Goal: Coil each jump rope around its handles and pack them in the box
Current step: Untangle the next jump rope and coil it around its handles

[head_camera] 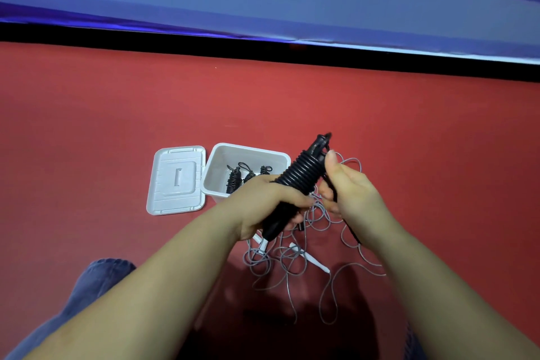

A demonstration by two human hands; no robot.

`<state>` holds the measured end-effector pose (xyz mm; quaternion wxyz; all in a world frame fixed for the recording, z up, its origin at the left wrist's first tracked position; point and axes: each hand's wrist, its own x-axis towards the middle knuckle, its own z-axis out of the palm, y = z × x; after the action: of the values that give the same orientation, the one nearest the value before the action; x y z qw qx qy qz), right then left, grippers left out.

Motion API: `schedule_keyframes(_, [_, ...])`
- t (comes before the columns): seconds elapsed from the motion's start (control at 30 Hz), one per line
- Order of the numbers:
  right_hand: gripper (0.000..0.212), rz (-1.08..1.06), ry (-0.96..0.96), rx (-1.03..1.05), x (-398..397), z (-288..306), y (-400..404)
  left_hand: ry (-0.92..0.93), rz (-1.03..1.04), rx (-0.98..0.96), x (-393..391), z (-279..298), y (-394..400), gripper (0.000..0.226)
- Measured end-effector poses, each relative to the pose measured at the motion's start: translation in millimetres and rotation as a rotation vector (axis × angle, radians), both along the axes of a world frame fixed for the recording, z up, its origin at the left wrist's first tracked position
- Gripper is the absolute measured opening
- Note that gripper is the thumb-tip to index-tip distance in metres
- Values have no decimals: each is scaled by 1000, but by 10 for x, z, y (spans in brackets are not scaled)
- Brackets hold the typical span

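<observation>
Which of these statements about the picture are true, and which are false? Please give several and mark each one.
1. The left hand grips the black handles. True.
2. The box is empty. False: coiled black ropes already lie in it.
3. The lid lies on the floor to the left of the box. True.
4. The grey rope is neatly coiled. False: it lies in loose tangled loops on the floor.
5. The right hand is flat on the floor. False: its fingers pinch the black cord beside the handles.
</observation>
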<state>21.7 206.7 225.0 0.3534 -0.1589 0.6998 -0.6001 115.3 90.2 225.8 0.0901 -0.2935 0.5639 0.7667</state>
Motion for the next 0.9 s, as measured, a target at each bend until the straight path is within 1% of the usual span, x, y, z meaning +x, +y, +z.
schedule_keyframes(0.03, [43,21,-30,20,-18,-13,7,-15,22,51,1,5,-25,16])
schedule_keyframes(0.1, [31,82,3,45,-41,-78,25,-44,78,116,-6,7,-86,6])
schedule_keyframes(0.17, [22,168,161,126,-49,-159,44,-69,159,144,-14,-6,-169,4])
schedule_keyframes(0.23, [24,267,342,265,-52,-222,62,-94,271,90,-10,-40,-262,5])
schedule_keyframes(0.27, [27,316,403,323,-44,-238,67,-106,321,9,0,-60,-306,7])
schedule_keyframes(0.33, [26,400,428,369,9,-228,75,-145,359,-248,33,-82,-355,10])
schedule_keyframes(0.43, [24,515,498,395,184,-192,51,-191,322,-629,64,-104,-343,14])
schedule_keyframes(0.5, [22,583,603,433,308,-167,36,-244,250,-857,64,-137,-302,15])
schedule_keyframes(0.57, [18,628,683,451,360,-114,28,-312,122,-1075,68,-177,-235,14])
schedule_keyframes(0.63, [22,688,765,475,361,-41,28,-329,-31,-1212,83,-264,-157,16])
schedule_keyframes(0.67, [21,712,810,491,341,-21,30,-317,-114,-1253,93,-307,-112,15])
schedule_keyframes(0.77, [20,715,885,520,245,51,55,-228,-376,-1293,129,-395,1,14])
schedule_keyframes(0.83, [18,661,840,514,127,76,91,-154,-537,-1246,134,-399,39,24])
schedule_keyframes(0.9, [16,583,755,542,-14,71,136,-60,-636,-1175,143,-393,57,31])
